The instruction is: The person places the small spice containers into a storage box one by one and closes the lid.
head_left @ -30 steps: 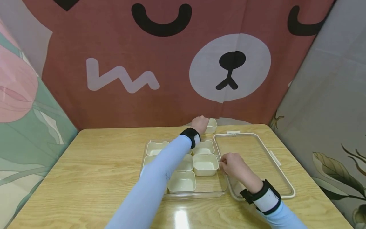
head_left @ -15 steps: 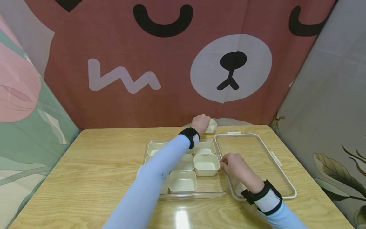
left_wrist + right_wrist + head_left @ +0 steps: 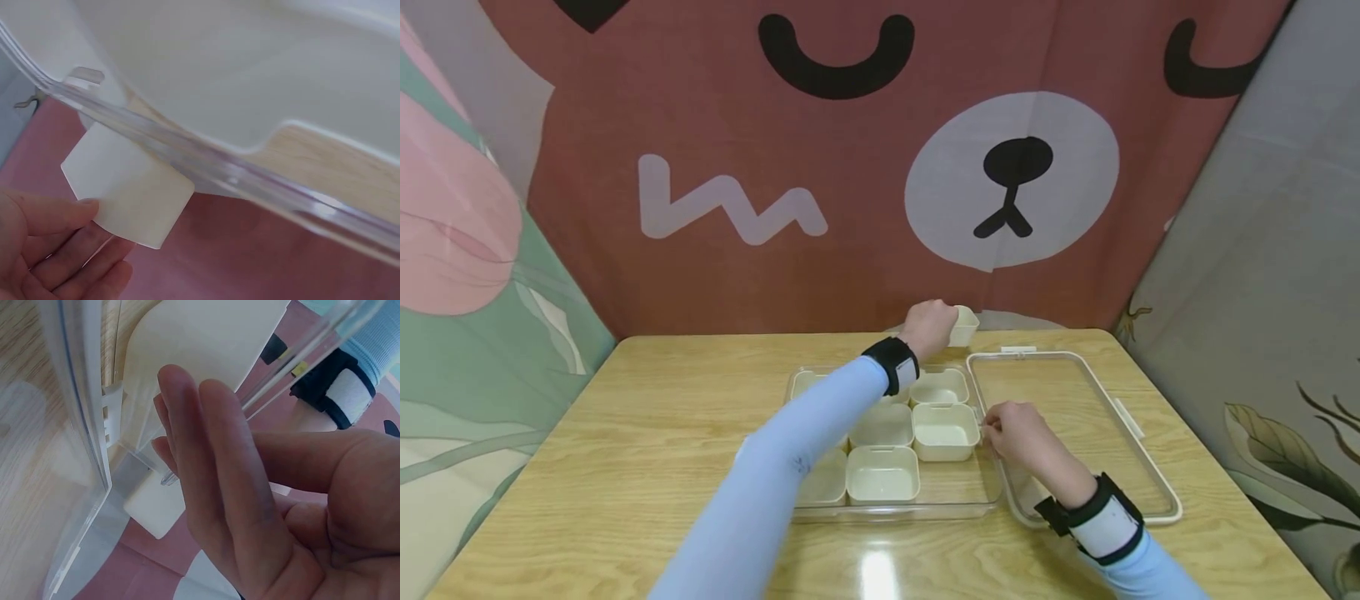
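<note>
At the back of the table my left hand pinches a small cream container by its edge. In the left wrist view, thumb and fingers take one side of that container, which stays outside the clear wall. The clear plastic box lies in front, with several cream containers in it; my left forearm hides part of them. My right hand pinches the box's right rim beside the near-right cream container. In the right wrist view the rim runs between thumb and fingers.
A clear lid with a white frame and side clips lies to the right of the box, close against it. Behind the wooden table hangs a printed cloth; other cloths flank both sides.
My left hand and its small container have shifted slightly right, and the container now stands a little higher. The right hand keeps its place at the rim. The view has drifted slightly.
</note>
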The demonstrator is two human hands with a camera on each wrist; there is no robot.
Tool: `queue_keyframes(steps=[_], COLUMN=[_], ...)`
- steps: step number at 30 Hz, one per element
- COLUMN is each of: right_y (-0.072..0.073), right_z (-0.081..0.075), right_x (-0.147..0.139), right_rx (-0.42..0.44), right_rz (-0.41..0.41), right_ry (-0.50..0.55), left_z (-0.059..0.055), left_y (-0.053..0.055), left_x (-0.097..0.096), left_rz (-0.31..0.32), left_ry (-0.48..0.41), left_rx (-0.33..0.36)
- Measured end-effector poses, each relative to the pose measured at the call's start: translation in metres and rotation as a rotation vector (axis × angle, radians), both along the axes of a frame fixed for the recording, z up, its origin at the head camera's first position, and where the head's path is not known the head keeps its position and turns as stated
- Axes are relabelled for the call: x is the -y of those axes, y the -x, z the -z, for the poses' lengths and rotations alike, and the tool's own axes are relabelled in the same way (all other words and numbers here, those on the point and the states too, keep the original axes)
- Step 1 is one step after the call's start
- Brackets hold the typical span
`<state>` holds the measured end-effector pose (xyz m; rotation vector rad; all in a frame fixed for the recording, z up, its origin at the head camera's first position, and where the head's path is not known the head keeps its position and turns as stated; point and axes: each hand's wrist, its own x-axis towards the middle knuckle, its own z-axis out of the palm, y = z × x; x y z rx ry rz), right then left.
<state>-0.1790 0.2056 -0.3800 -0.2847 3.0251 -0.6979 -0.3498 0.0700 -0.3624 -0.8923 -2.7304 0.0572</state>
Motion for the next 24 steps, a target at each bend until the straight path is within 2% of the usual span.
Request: queue_keyframes(steps=[5,10,15,19,24], right_y=[0.001,-0.001,-0.002,-0.001,-0.001], right_z=[0.0,0.0,-0.001,-0.001,0.0], right_x=[-0.001,-0.001,-0.001,-0.002,-0.002], right_rx=[-0.014,0.009,0.021,0.007,0.006], right_rz=[-0.013,0.0,0.006,-0.001,-0.005], right_ry=[0.005,0.009,0.013,0.006,0.01], left_z=[-0.006,-0.011,-0.016,-0.022,-0.024], left_y=[-0.007,-0.015,-0.025,-0.038,-0.052], left_x=[0.004,0.009,0.017,0.024,0.033], left_rz=[0.002,0.012,0.057,0.084,0.136], left_ry=[-0.008,-0.017,-0.022,-0.022,-0.082], left_rx=[0.012,-0.023,-0.05,-0.087,-0.123])
